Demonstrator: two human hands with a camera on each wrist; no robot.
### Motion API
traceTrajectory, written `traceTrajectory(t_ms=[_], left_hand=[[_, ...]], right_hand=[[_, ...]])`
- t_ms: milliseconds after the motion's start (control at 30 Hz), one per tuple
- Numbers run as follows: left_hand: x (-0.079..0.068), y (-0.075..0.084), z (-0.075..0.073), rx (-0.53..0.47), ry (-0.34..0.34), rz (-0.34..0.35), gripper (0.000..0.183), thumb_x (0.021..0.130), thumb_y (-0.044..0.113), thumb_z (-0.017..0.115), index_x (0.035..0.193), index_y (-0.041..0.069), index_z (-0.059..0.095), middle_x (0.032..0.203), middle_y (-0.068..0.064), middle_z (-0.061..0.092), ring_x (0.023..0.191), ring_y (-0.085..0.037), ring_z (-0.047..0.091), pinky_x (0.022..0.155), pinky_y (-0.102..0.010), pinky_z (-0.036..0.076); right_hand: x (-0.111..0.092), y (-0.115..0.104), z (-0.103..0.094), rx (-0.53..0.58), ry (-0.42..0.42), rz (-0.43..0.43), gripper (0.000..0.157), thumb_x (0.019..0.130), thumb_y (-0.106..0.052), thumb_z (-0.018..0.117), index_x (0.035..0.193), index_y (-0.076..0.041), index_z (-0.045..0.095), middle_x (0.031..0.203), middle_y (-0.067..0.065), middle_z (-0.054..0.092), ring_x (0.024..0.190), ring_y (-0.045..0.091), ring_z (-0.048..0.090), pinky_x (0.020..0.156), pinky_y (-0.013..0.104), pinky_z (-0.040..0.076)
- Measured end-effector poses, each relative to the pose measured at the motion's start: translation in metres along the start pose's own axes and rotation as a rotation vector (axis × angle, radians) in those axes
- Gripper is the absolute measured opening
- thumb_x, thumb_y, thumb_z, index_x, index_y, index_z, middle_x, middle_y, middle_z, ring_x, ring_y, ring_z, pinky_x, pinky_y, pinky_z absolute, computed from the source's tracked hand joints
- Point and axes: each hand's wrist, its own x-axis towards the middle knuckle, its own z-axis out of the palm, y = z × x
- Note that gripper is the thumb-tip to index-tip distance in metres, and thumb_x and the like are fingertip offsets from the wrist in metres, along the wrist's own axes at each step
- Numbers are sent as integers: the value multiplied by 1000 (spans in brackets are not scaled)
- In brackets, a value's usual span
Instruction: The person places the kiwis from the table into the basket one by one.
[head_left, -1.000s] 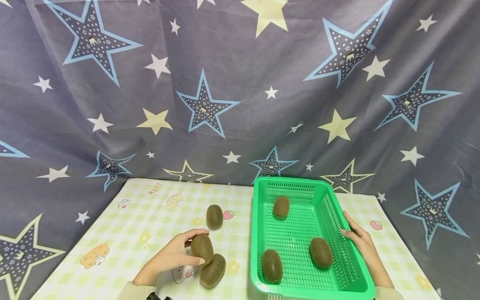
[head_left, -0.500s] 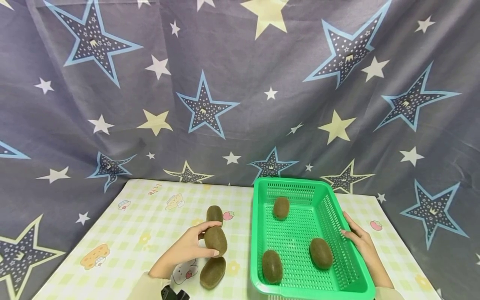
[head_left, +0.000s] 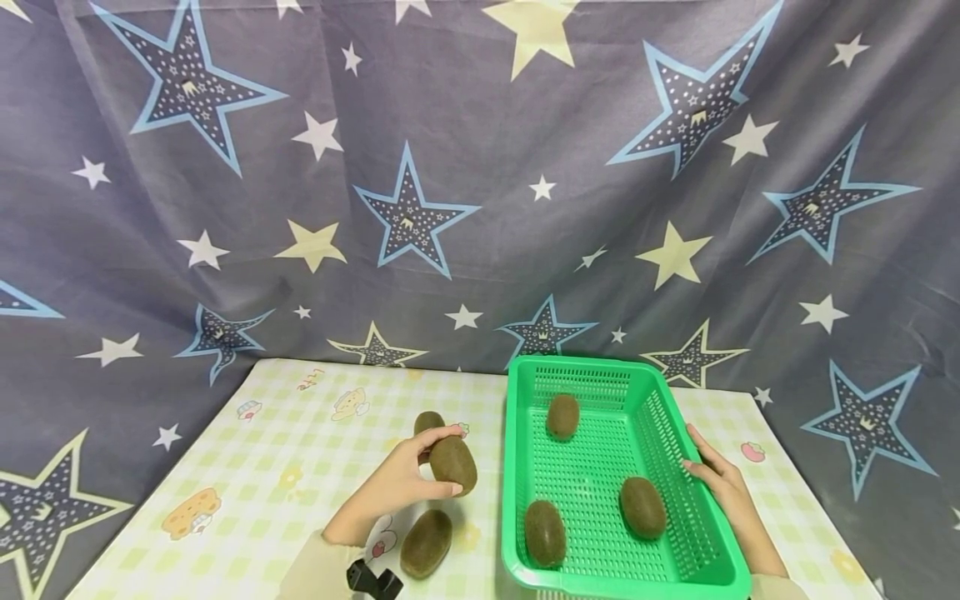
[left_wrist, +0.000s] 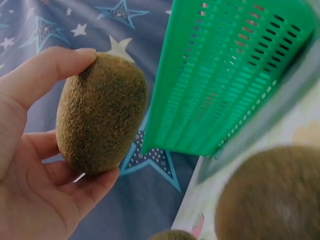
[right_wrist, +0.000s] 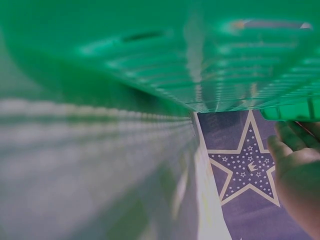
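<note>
My left hand point(head_left: 401, 482) holds a brown kiwi point(head_left: 453, 467) between thumb and fingers, just left of the green plastic basket point(head_left: 512, 475). The left wrist view shows the fuzzy held kiwi point(left_wrist: 102, 115) close up, with the basket's slotted side point(left_wrist: 215, 85) beyond. Behind the hand, a second kiwi point(head_left: 428, 422) on the table is partly hidden. Another kiwi point(head_left: 426, 544) lies nearer the front. At the basket's right side, my right hand point(head_left: 729, 492) grips the rim, thumb over it and fingers along the outside. Three kiwis lie inside: one at the back point(head_left: 562, 417), two nearer the front.
A checked, cartoon-printed cloth point(head_left: 300, 450) covers the table. A dark star-patterned curtain point(head_left: 480, 233) hangs behind the table's far edge. On the left wrist sits a small black device point(head_left: 373, 578). The basket's walls rise between the loose kiwis and those inside.
My left hand has lifted the kiwi from beside the front one and carried it right and away from me, towards the basket. The right hand and basket stay put.
</note>
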Motion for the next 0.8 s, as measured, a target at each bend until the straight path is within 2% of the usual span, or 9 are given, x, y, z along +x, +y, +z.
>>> traceTrajectory(t_ms=[133, 267, 400, 533, 667, 800], left_hand=[[8, 6, 4, -39, 26, -27, 65, 76, 19, 78, 133, 9, 50, 127, -13, 56, 102, -16, 59, 92, -25, 47], [17, 13, 10, -55, 34, -4, 65, 75, 17, 79, 133, 8, 51, 123, -15, 58, 97, -14, 60, 91, -25, 48], [25, 18, 18, -65, 32, 28, 66, 75, 17, 79, 133, 6, 51, 127, -16, 57, 103, -19, 60, 94, -27, 47], [33, 22, 25, -81, 30, 30, 66, 75, 16, 79, 134, 6, 50, 132, -15, 54, 111, -25, 57, 97, -29, 46], [40, 27, 34, -93, 13, 33, 67, 76, 15, 78, 135, 4, 49, 133, -17, 53, 113, -28, 56, 98, -37, 46], [45, 31, 43, -94, -4, 20, 68, 76, 17, 78, 136, 9, 49, 132, -14, 56, 112, -28, 59, 103, -42, 41]], right_hand=[[0, -1, 0, 0, -6, 1, 55, 96, -12, 52, 147, -7, 31, 132, -39, 34, 111, -30, 29, 89, -3, 27], [-1, -2, -1, -1, -16, 13, 56, 96, -14, 51, 147, -8, 29, 132, -39, 33, 111, -30, 28, 88, -3, 27], [-2, -2, -1, 3, -14, 18, 55, 96, -14, 51, 148, -11, 30, 134, -38, 33, 111, -30, 29, 88, -3, 27], [-2, -2, -1, 9, -13, 14, 55, 96, -13, 51, 148, -11, 30, 134, -37, 33, 111, -30, 29, 88, -3, 28], [-1, -1, -1, -8, -8, 6, 55, 96, -13, 51, 147, -9, 30, 134, -38, 33, 111, -30, 28, 88, -3, 28], [-1, -1, -1, -19, -3, 14, 55, 96, -13, 51, 147, -11, 31, 133, -38, 33, 111, -29, 27, 89, -3, 28]])
